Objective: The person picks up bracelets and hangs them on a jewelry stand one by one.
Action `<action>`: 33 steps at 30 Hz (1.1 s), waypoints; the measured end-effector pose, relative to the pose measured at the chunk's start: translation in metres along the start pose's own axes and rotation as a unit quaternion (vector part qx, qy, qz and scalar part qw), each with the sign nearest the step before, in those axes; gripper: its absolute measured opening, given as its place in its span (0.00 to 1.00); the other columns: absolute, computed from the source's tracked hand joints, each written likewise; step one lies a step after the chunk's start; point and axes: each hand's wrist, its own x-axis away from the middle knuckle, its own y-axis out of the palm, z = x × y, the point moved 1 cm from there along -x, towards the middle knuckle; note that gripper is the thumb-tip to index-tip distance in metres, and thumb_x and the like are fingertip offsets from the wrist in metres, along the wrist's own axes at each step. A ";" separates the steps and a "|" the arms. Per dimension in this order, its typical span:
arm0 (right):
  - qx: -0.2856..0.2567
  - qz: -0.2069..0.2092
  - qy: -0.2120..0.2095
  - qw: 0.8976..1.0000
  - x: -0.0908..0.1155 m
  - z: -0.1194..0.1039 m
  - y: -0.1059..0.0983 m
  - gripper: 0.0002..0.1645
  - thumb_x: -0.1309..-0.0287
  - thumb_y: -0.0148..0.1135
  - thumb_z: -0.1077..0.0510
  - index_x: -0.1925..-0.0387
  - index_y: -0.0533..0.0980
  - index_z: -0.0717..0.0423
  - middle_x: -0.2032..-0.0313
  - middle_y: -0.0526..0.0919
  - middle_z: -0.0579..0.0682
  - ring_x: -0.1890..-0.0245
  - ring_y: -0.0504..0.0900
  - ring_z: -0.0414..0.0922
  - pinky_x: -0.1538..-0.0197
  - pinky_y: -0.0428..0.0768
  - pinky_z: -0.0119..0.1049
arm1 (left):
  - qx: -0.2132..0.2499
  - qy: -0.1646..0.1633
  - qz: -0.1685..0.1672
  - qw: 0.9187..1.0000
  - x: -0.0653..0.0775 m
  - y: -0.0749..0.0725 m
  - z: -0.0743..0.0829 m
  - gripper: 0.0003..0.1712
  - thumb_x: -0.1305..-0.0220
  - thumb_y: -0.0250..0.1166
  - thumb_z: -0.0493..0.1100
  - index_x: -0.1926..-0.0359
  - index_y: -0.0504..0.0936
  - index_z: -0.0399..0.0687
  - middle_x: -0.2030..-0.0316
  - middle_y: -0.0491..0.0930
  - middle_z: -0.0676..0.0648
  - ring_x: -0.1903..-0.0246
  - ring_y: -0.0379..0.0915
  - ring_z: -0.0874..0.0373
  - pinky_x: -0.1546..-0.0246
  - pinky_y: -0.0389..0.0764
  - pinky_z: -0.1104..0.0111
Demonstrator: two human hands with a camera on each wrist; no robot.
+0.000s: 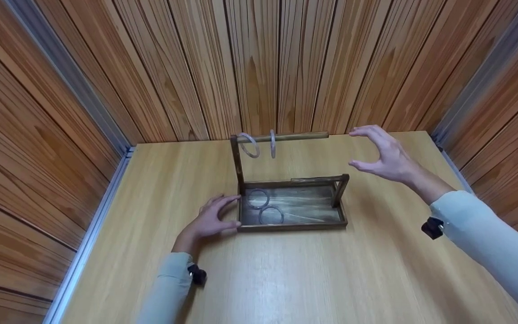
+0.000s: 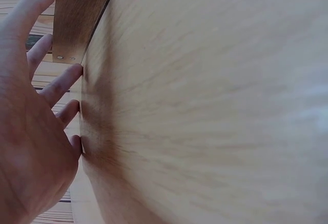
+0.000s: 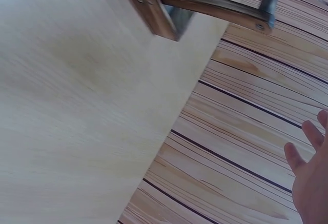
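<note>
A splayed left hand (image 1: 210,218), apparently just touching the wooden rack (image 1: 292,227), should brace it while the empty, wide-spread right hand (image 1: 387,155) hovers beside the upper bar (image 1: 304,136).

Lit evenly, apparently from overhead, with whitish glare on the near table (image 1: 268,279). Shadowed softly beneath the left hand (image 1: 210,219) and below the right sleeve (image 1: 488,234). Splayed outward at the side walls (image 1: 25,130) in the head view. Pale, hazy and slightly blurred in both wrist views.
</note>
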 end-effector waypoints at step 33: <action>-0.003 -0.010 -0.054 0.998 0.059 0.022 0.046 0.42 0.49 0.87 0.59 0.31 0.83 0.54 0.26 0.81 0.66 0.27 0.81 0.68 0.25 0.60 0.12 | 0.007 0.003 0.011 1.000 0.001 0.003 0.002 0.48 0.31 0.77 0.61 0.15 0.69 0.70 0.10 0.59 0.42 0.08 0.39 0.33 0.13 0.35 0.23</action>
